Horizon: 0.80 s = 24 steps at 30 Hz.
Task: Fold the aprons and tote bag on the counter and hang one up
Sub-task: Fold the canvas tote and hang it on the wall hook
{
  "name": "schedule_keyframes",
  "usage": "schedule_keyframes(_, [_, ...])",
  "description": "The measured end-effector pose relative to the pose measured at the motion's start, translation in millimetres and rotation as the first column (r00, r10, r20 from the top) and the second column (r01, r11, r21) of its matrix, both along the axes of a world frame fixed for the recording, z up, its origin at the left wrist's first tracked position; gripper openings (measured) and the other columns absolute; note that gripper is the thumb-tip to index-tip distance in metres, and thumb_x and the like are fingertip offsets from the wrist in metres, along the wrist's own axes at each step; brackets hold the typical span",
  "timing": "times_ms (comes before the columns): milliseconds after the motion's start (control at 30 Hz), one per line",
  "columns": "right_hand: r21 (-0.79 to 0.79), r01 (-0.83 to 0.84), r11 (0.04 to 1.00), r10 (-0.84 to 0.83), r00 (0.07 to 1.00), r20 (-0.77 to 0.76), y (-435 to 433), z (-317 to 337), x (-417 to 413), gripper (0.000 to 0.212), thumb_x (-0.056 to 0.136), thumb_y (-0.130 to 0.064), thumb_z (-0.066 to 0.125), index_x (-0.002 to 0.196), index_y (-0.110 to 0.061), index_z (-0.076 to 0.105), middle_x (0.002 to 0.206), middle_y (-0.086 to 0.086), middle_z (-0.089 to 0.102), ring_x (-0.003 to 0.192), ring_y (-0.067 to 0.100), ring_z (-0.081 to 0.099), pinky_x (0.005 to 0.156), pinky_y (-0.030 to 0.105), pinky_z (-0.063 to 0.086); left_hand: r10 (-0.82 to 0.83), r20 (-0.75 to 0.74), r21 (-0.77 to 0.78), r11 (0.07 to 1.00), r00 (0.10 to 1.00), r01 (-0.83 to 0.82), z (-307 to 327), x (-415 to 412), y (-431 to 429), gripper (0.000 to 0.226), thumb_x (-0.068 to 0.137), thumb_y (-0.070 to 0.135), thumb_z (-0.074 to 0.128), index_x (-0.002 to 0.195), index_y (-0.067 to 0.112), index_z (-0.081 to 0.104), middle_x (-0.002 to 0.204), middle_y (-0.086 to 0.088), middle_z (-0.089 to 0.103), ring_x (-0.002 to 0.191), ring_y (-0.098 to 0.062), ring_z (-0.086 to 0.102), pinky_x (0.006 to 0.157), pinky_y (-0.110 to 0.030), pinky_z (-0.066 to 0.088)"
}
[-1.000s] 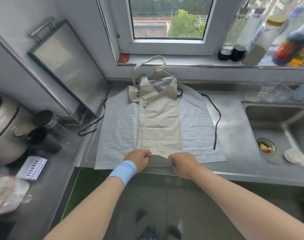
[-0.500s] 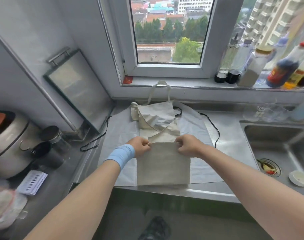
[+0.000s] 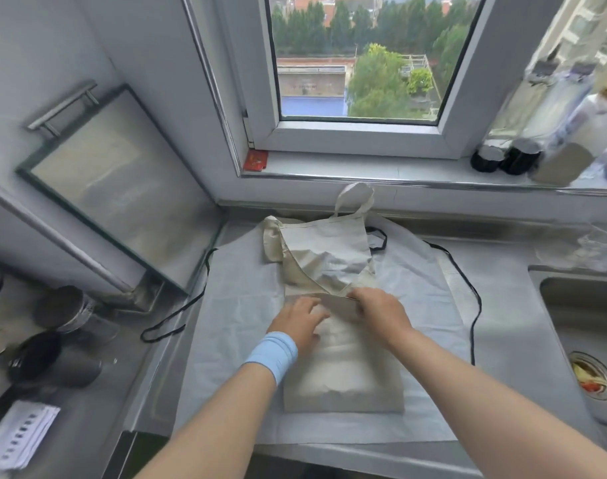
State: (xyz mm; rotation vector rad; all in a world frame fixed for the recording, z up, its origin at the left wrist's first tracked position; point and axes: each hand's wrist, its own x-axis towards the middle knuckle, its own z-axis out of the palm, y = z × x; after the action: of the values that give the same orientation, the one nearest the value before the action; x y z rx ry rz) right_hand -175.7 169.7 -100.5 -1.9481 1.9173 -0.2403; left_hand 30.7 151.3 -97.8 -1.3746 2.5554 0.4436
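Tote bag (image 3: 343, 378) was caught mid-fold: flap pinched by right hand (image 3: 379, 307), flattened under spread-out left hand (image 3: 300, 321). Smoothing was probably needed next.

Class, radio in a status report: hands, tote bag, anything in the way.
Left hand flat on tote bag. Right hand pinching its folded edge. Bag folded up halfway, on apron. Nothing blocking the fold.

A home kitchen: a stainless-steel tabletop (image 3: 509, 305) with a steel sink (image 3: 585, 316), and sauce bottles (image 3: 523, 133) on the windowsill (image 3: 364, 167).
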Motion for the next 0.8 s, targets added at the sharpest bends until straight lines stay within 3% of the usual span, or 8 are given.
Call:
schedule_keyframes(167, [-0.295,0.037,0.955,-0.066,0.994,-0.087,-7.7,-23.4,1.1,0.058,0.069,0.004,0.062,0.123,-0.018,0.06,0.122,0.008,0.058,0.107,0.033,0.056,0.085,0.042,0.043,0.061,0.276,0.096,0.991,0.959,-0.09,-24.7,20.5,-6.5,0.073,0.095,0.049,0.043,0.153,0.032,0.003,0.162,-0.001,-0.012,0.149,-0.027,-0.009,0.119,-0.049,0.007])
schedule_keyframes(300, [-0.382,-0.268,0.884,0.187,0.954,-0.236,-6.3,-31.6,1.2,0.049,0.072,-0.007,0.061,0.119,-0.019,0.061,0.131,0.011,0.055,0.118,0.032,0.051,0.094,0.043,0.039,0.151,0.261,0.107,0.977,0.953,-0.184,-27.7,27.6,-9.9,0.075,0.094,0.049,0.042,0.154,0.03,0.001,0.162,0.0,-0.015,0.148,-0.026,-0.012,0.119,-0.047,0.006])
schedule_keyframes(400, [-0.25,-0.378,0.891,0.303,0.908,-0.29,-7.6,-43.1,3.3,0.015,0.081,-0.026,0.055,0.093,-0.025,0.064,0.107,0.002,0.064,0.095,0.027,0.062,0.084,0.041,0.039,0.214,0.116,0.102,0.969,0.97,-0.226,-23.0,22.2,-20.5,0.063,0.09,0.043,0.05,0.148,0.03,0.029,0.161,-0.001,0.007,0.147,-0.025,0.006,0.117,-0.041,0.016])
schedule_keyframes(500, [-0.058,-0.307,0.95,0.28,0.919,-0.277,-32.3,-35.9,6.7,0.02,0.079,-0.027,0.05,0.089,-0.028,0.067,0.094,-0.004,0.064,0.09,0.025,0.062,0.083,0.039,0.037,0.311,-0.076,-0.011,0.95,0.947,-0.313,-8.8,17.8,-52.2,0.033,0.09,0.036,0.052,0.122,0.029,0.057,0.14,0.003,0.041,0.131,-0.021,0.035,0.106,-0.034,0.03])
schedule_keyframes(567, [-0.05,-0.25,0.967,0.232,0.946,-0.226,-59.8,-20.9,12.5,0.03,0.079,-0.021,0.049,0.1,-0.025,0.07,0.097,-0.002,0.066,0.093,0.028,0.062,0.083,0.039,0.04,0.403,-0.178,-0.033,0.909,0.898,-0.415,4.5,14.8,-83.8,0.021,0.091,0.028,0.05,0.109,0.024,0.06,0.123,0.0,0.053,0.117,-0.024,0.047,0.096,-0.034,0.038])
schedule_keyframes(633, [-0.079,-0.168,0.983,0.159,0.982,-0.106,-93.1,4.0,23.5,0.03,0.086,-0.016,0.049,0.108,-0.024,0.069,0.106,0.0,0.065,0.096,0.031,0.063,0.08,0.038,0.045,0.566,-0.265,0.038,0.815,0.781,-0.578,19.1,13.1,-118.4,0.011,0.091,0.021,0.048,0.099,0.022,0.056,0.113,-0.005,0.059,0.106,-0.03,0.055,0.088,-0.035,0.043])
schedule_keyframes(733, [-0.076,-0.089,0.993,0.09,0.996,0.007,-146.0,34.1,45.3,0.031,0.094,-0.019,0.048,0.118,-0.027,0.065,0.122,-0.004,0.062,0.107,0.027,0.061,0.084,0.036,0.047,0.776,-0.251,0.255,0.629,0.578,-0.734,33.0,17.4,-159.0,0.015,0.087,0.013,0.05,0.099,0.021,0.052,0.115,-0.008,0.06,0.106,-0.032,0.058,0.088,-0.034,0.045])
schedule_keyframes(800, [-0.073,-0.041,0.996,0.047,0.996,0.075,-181.3,41.2,65.4,0.028,0.095,-0.029,0.049,0.117,-0.029,0.066,0.121,-0.005,0.064,0.109,0.023,0.061,0.087,0.035,0.049,0.808,-0.172,0.337,0.586,0.564,-0.737,33.6,24.6,-178.6,0.023,0.087,0.013,0.049,0.107,0.02,0.056,0.118,-0.007,0.06,0.11,-0.031,0.057,0.091,-0.032,0.044])
